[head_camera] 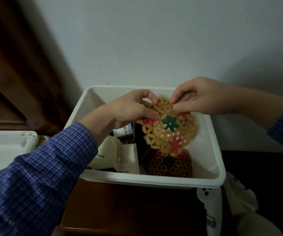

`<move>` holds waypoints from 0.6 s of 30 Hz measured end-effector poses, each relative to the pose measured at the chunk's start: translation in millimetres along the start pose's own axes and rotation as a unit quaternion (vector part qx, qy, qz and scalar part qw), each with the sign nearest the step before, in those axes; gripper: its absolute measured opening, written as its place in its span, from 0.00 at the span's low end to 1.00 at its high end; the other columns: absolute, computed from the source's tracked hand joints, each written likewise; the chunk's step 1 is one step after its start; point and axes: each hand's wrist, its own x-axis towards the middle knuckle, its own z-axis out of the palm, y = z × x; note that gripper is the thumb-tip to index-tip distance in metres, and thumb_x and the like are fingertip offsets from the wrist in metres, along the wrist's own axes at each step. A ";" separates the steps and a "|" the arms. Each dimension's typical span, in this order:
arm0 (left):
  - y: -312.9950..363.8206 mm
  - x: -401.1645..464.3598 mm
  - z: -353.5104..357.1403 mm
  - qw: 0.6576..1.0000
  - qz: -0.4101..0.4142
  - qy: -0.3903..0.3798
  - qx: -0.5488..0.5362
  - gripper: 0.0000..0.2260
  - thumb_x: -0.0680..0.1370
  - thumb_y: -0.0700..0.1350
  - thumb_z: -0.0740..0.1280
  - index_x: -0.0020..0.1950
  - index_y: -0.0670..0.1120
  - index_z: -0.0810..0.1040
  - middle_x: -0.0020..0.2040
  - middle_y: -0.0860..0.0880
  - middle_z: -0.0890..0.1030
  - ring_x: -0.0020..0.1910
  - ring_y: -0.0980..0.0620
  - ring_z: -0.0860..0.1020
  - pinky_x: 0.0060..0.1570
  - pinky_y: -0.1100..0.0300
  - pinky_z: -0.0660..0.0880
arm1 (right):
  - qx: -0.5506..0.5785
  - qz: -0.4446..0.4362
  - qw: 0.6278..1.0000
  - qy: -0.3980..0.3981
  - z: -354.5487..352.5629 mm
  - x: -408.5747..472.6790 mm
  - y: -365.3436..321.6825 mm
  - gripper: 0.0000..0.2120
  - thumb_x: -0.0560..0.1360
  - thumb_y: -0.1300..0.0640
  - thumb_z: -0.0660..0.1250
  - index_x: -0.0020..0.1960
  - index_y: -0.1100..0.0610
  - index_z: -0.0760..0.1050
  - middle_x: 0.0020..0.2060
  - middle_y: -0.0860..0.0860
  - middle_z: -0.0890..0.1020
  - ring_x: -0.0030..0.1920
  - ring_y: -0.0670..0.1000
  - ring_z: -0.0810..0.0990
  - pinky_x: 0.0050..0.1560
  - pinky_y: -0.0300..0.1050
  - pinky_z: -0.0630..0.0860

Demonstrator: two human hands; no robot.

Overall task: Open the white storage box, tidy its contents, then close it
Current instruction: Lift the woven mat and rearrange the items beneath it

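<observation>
Checked sleeve, left hand (132,108) at 9 o'clock, right hand (200,97) at 2 o'clock: both pinch top edge of beaded mat (169,128), held tilted over box (154,181). Box at centre on brown counter (120,210), open; lid (6,145) set aside at 9 o'clock. Opening done, tidying under way, closing left. Inside box: second mat (169,166) at 5 o'clock, cream device (106,154), paper (128,157), dark items unclear.
</observation>
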 end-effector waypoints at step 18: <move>-71.2 24.5 17.7 0.846 0.036 -0.142 0.513 0.31 0.70 0.53 0.77 0.67 0.47 0.67 0.57 0.50 0.78 0.54 0.50 0.78 0.53 0.55 0.79 | -0.314 0.131 0.916 -0.211 36.7 60.8 18.7 0.12 0.75 0.64 0.67 0.55 0.52 0.76 0.40 0.45 0.77 0.39 0.46 0.77 0.36 0.39 0.74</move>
